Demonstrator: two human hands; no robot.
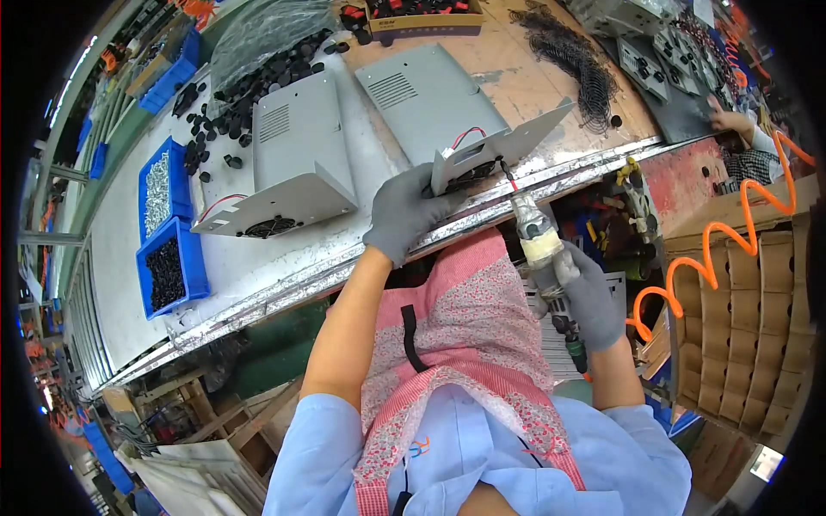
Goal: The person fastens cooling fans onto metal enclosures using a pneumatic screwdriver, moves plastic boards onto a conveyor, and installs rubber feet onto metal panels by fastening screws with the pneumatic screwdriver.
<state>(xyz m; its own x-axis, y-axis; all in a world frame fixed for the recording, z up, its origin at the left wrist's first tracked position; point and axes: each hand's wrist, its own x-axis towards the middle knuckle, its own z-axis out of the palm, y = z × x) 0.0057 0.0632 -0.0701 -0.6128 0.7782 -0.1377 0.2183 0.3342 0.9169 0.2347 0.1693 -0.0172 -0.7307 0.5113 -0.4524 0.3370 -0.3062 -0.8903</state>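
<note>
My left hand (404, 213), in a grey glove, grips the near left corner of a bent grey sheet-metal housing (430, 86). A black fan (471, 177) sits behind its upright front flange, with red and white wires above it. In my gloved right hand (595, 299) is an air screwdriver (537, 239), held from below. Its thin bit points up at the flange beside the fan; whether the tip touches a screw I cannot tell. To the left, a second grey housing (301, 129) with its own fan (271, 226) lies on the workbench (379, 142).
Blue bins hold silver screws (157, 193) and black screws (163, 273). Black caps (258, 90) lie scattered at the back left, black wire pieces (576, 64) at the back right. An orange coiled hose (710, 249) hangs by a divided cardboard box (731, 327). Another person's hand (730, 119) is far right.
</note>
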